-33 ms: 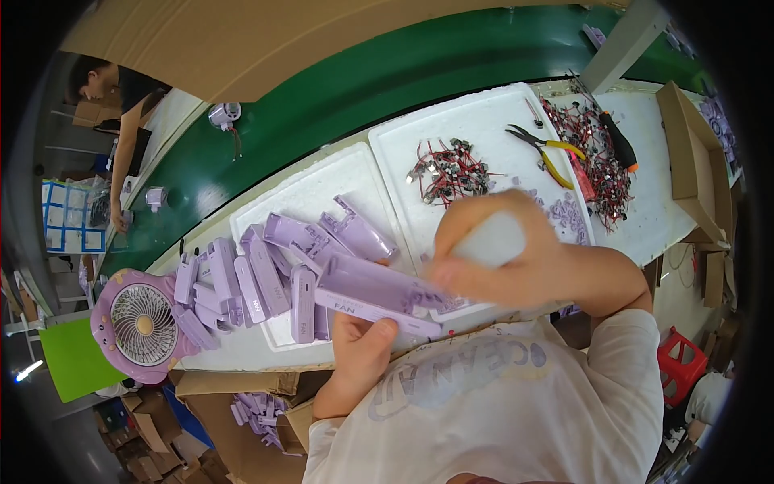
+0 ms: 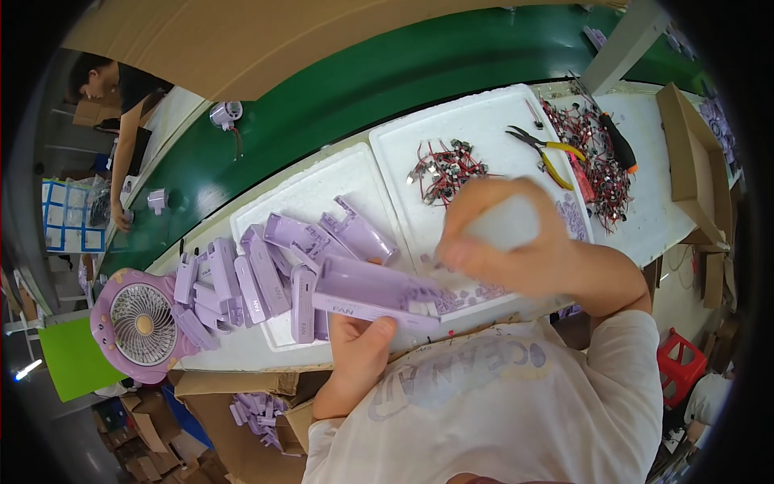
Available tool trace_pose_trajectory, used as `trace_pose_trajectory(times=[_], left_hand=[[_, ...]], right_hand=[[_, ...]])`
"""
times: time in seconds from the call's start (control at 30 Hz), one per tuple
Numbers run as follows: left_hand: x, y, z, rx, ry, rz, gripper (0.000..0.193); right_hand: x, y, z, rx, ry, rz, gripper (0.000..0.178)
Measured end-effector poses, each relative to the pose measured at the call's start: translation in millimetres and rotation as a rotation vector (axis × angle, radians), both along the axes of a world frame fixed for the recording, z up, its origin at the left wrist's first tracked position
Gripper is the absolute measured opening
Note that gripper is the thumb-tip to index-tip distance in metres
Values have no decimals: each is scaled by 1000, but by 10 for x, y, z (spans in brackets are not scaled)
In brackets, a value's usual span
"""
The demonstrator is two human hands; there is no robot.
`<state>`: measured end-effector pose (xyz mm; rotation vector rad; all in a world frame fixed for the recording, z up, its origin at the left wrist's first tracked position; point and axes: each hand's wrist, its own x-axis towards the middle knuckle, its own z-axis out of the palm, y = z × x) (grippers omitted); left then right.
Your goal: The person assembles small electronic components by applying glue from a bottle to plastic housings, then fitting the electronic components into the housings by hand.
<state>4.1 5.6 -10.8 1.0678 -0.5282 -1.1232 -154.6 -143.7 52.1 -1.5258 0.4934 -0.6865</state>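
My left hand (image 2: 359, 347) is closed on the near edge of a long, open lavender plastic casing (image 2: 355, 282), its thumb along the printed side wall. Past the casing's right end, my right hand (image 2: 516, 238) hovers over the white foam tray (image 2: 476, 121), smeared by motion. Its thumb and fingers curl into a ring, and whatever sits at their tips is too blurred to name. Small lavender pieces (image 2: 572, 218) lie scattered on that tray under and beside this hand. More lavender casings (image 2: 266, 274) are heaped left of the one I hold.
Connectors with red and black wires (image 2: 451, 173) form a pile on the tray, near yellow-handled pliers (image 2: 548, 153). A larger wire heap (image 2: 597, 161) and a black screwdriver (image 2: 619, 141) lie farther right. A lavender fan (image 2: 143, 324) stands left. Behind runs a green belt (image 2: 298, 113); a person reaches in there.
My right hand has shifted slightly right and up, away from the casing's end, uncovering more small pieces. The left hand and its casing have barely moved.
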Motion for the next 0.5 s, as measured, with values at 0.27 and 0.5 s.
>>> trace_pose_trajectory(times=[0.27, 0.5], left_hand=[[144, 33, -8, -86, -21, -92, 66], [127, -16, 0, -215, 45, -125, 56]], right_hand=[[-392, -1033, -490, -881, 530, -528, 25], [-350, -906, -641, -1127, 853, -356, 27]])
